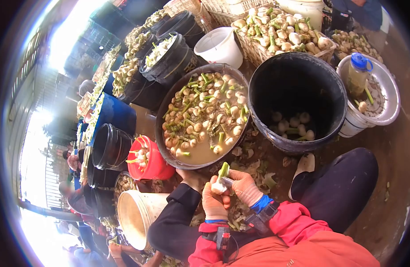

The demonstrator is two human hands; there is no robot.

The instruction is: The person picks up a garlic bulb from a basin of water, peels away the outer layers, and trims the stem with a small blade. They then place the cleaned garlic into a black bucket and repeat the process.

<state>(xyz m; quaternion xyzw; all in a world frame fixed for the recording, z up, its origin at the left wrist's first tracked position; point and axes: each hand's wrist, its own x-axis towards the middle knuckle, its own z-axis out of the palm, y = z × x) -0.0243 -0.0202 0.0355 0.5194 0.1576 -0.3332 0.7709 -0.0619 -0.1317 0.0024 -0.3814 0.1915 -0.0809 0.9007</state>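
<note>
My left hand (214, 202) is closed around a white garlic bulb (219, 187) with a short green stem (224, 169) pointing up. Close beside it, my right hand (246, 188) is closed on a small knife (226, 181), whose metal blade lies against the bulb near the stem; its handle is hidden in the fingers. Just beyond my hands stands a wide basin (193, 165) of cloudy water with many garlic bulbs (197, 127) floating in it. To its right, a deep black bucket (298, 71) holds several pale bulbs (298, 124) at the bottom.
Peelings (258, 171) litter the wet floor. A red bucket (158, 162) and a cream bucket (136, 218) stand at left. A wicker basket (242, 44) heaped with bulbs, a white bucket (219, 46) and a tub (391, 95) holding a bottle (359, 78) surround me. Other people sit far left.
</note>
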